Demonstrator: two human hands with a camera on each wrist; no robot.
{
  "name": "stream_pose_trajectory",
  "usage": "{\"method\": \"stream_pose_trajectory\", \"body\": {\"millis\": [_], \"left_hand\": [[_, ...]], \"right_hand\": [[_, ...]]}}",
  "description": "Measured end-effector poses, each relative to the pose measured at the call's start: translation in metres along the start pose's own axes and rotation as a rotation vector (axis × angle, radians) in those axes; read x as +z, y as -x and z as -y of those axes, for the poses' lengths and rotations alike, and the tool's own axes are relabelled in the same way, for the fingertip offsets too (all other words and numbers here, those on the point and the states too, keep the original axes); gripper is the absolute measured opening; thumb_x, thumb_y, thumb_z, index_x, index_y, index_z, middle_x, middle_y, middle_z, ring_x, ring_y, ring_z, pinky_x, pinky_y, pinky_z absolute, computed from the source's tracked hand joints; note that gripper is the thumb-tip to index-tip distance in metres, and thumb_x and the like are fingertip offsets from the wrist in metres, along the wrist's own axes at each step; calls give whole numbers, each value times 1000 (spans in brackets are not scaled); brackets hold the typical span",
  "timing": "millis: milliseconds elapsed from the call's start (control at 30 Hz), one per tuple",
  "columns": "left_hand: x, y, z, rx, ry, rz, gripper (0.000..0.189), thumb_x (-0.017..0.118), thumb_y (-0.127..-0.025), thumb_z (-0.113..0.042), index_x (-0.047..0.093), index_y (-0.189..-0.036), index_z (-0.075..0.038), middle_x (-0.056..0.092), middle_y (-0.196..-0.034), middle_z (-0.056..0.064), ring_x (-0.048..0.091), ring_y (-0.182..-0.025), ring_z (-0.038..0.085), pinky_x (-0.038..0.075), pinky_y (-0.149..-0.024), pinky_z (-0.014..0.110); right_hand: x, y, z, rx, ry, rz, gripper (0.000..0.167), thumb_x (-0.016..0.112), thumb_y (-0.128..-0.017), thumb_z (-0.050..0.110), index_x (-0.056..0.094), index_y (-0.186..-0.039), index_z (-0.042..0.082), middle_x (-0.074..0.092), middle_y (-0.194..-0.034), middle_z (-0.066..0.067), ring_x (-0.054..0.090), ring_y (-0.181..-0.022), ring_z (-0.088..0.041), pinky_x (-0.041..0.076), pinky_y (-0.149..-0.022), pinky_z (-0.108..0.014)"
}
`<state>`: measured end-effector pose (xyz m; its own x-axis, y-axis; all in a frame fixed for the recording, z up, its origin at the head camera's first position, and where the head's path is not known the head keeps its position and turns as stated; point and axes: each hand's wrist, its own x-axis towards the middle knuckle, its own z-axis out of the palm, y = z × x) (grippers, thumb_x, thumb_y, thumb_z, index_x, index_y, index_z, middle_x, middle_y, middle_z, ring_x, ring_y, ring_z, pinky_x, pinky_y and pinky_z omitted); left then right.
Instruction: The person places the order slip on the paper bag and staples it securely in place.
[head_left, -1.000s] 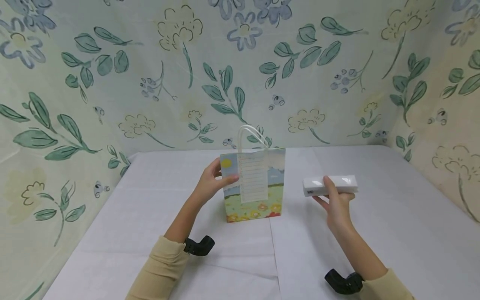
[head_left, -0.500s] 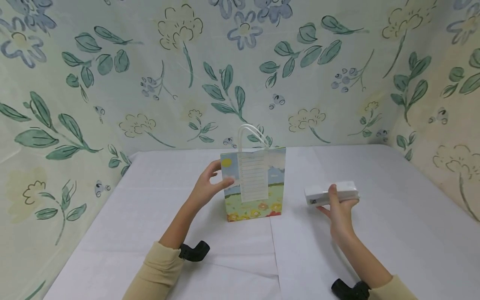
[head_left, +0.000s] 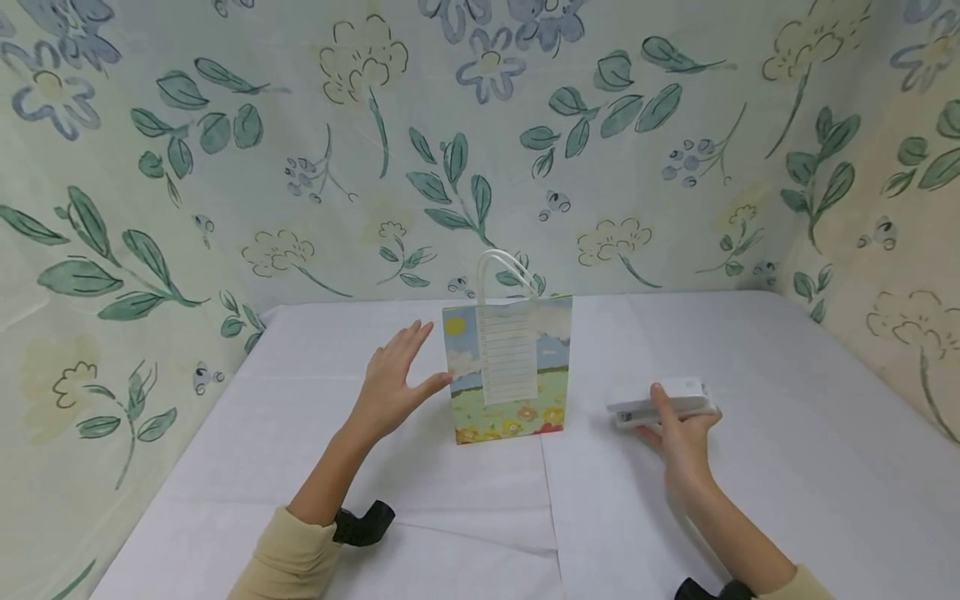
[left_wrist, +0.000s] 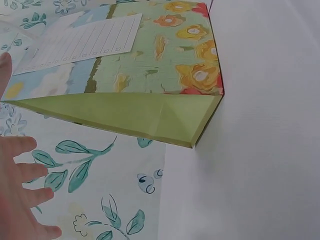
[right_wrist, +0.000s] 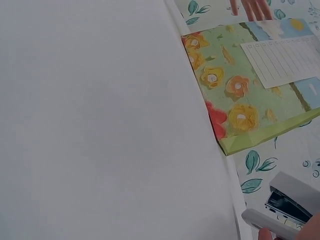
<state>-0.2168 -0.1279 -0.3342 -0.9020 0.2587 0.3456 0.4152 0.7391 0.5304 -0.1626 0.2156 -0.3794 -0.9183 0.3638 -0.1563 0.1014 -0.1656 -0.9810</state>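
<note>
A paper gift bag [head_left: 551, 379] printed with sky, meadow and flowers stands upright on the table in the head view. A white lined checklist sheet [head_left: 508, 354] lies flat against its front, below the white handles [head_left: 483, 271]. My left hand [head_left: 388, 387] is at the bag's left side with fingers spread and straight, thumb tip right at the bag's edge. My right hand [head_left: 684, 446] grips a white stapler [head_left: 688, 390] to the right of the bag, thumb on top. In the right wrist view the stapler [right_wrist: 296, 196] shows its dark inside between the parted arms.
A white cloth [head_left: 480, 500] with creases covers the table. Floral fabric [head_left: 480, 150] hangs behind and at both sides. Black wrist cameras [head_left: 365, 523] sit at the sleeve cuffs.
My left hand has let go of the bag's left edge and moved left, its fingers spreading. The stapler in my right hand has moved slightly down and tilted. The bag stands where it was.
</note>
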Motion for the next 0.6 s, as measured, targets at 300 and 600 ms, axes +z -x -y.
{"method": "stream_pose_trajectory", "body": {"millis": [300,600], "left_hand": [[-6,8,5,-12,-133,7,83,52,-79,-62,21,-145,-23,19,-152,7,13,-140,31,4,-108,61],[-12,16,4,-33,-215,29,85,50,-80,-64,17,-146,-22,14,-153,7,8,-141,31,0,-107,62]], "right_hand": [[-5,1,-8,-21,36,21,76,43,-90,45,-16,-133,24,6,-145,-9,16,-140,-28,43,-91,-19],[-10,4,-13,-35,39,10,71,47,-90,38,-7,-132,21,15,-141,-9,22,-137,-29,40,-92,-17]]}}
